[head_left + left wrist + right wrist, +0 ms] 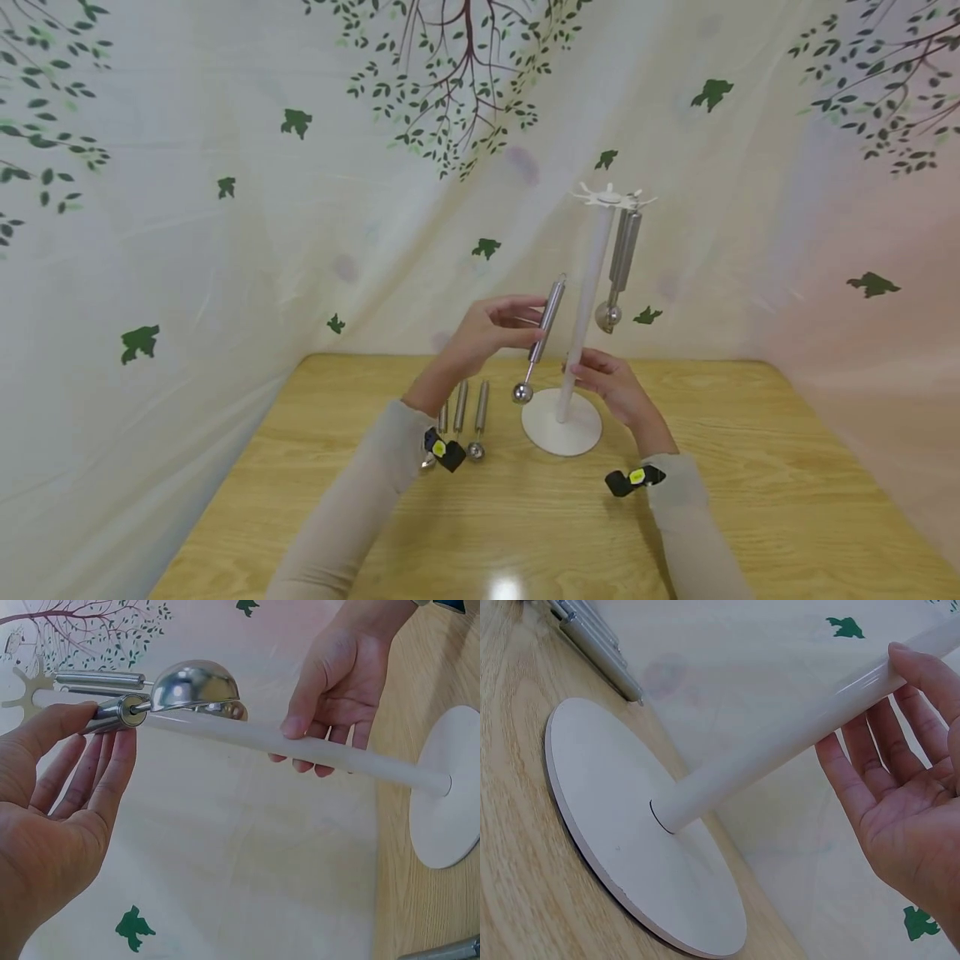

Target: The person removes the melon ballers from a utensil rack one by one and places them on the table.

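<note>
My left hand (480, 337) pinches the tube handle of a steel melon baller (549, 317) between thumb and fingers. The tool tilts, its round bowl low and its loop end up, just left of the white stand (588, 300). On the stand's pole, low down, my right hand (613, 387) keeps a grip with thumb and fingertips, clearest in the right wrist view. Similar steel tools (626, 250) hang bowl down from the right side of the stand's hooked top (609, 197). In the left wrist view, the held melon baller's domed bowl (195, 686) partly covers the hanging ones.
Several more steel tools (482, 408) lie on the wooden table (337, 500) left of the stand's round base (562, 425), partly hidden by my left wrist. A cloth backdrop (405, 250) with leaf and bird prints stands behind the table.
</note>
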`<state>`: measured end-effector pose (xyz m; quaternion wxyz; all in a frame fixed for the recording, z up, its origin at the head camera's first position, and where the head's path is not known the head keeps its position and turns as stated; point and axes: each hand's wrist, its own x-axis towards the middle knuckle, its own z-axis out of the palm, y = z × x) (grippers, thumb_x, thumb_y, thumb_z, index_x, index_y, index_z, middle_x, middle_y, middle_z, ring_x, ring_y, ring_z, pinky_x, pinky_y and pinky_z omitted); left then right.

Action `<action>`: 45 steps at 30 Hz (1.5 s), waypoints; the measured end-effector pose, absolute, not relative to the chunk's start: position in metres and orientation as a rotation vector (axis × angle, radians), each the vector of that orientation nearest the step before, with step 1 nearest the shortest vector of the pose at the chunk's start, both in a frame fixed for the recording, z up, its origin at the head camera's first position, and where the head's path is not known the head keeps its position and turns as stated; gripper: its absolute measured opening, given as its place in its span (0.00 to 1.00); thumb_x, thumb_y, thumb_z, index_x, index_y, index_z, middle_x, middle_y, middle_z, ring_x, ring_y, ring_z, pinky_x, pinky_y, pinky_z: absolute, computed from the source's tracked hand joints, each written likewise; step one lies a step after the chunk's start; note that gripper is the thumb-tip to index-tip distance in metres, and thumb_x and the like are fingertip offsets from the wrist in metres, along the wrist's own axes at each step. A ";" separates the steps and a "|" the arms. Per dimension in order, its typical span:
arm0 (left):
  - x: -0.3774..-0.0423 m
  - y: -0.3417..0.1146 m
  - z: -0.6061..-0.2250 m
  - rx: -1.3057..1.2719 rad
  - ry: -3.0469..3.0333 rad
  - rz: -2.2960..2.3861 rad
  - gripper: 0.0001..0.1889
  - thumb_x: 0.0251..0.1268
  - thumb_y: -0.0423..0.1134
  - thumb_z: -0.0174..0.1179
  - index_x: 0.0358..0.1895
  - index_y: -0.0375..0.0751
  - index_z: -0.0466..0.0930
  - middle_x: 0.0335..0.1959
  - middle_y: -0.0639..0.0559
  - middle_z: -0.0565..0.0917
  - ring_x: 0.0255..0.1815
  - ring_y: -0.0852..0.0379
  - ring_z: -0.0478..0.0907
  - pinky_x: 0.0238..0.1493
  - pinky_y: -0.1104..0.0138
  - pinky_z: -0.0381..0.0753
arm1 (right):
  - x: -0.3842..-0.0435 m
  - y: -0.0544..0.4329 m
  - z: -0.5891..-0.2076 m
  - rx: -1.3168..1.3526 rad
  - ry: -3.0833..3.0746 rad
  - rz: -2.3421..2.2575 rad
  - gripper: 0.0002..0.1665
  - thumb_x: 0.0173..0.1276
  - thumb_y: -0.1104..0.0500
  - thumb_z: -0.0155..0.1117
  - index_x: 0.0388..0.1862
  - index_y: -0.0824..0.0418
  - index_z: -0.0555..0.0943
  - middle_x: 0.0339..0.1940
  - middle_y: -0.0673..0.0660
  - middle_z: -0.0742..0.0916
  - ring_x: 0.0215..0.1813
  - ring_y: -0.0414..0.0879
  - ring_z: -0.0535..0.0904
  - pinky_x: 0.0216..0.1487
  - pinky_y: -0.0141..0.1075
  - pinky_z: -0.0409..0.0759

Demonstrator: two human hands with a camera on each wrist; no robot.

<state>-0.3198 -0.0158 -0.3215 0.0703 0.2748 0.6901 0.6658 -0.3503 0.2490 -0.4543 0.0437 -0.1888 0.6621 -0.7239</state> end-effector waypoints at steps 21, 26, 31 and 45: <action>-0.318 -0.087 -0.347 0.657 2.211 1.936 0.25 0.66 0.28 0.67 0.66 0.39 0.78 0.56 0.38 0.85 0.48 0.58 0.86 0.53 0.59 0.89 | -0.349 0.252 -0.454 -0.559 2.041 -2.187 0.14 0.76 0.62 0.62 0.51 0.44 0.86 0.48 0.46 0.90 0.53 0.38 0.86 0.55 0.31 0.86; -0.317 -0.105 -0.358 0.608 2.213 1.946 0.25 0.66 0.27 0.66 0.67 0.37 0.77 0.55 0.39 0.86 0.47 0.59 0.86 0.50 0.62 0.89 | -0.348 0.251 -0.453 -0.555 2.036 -2.194 0.13 0.76 0.62 0.62 0.56 0.56 0.85 0.47 0.46 0.90 0.53 0.39 0.86 0.55 0.32 0.86; -0.316 -0.126 -0.371 0.566 2.227 1.952 0.26 0.66 0.28 0.66 0.68 0.36 0.76 0.54 0.40 0.86 0.46 0.60 0.87 0.48 0.63 0.89 | -0.348 0.250 -0.454 -0.555 2.027 -2.196 0.13 0.76 0.62 0.63 0.57 0.58 0.84 0.50 0.51 0.90 0.54 0.41 0.87 0.55 0.32 0.86; -0.312 -0.177 -0.403 0.364 2.281 1.973 0.28 0.66 0.30 0.67 0.69 0.33 0.73 0.56 0.40 0.85 0.46 0.61 0.87 0.51 0.66 0.88 | -0.349 0.251 -0.455 -0.540 2.069 -2.174 0.15 0.75 0.58 0.64 0.58 0.53 0.84 0.51 0.49 0.89 0.54 0.39 0.86 0.57 0.32 0.85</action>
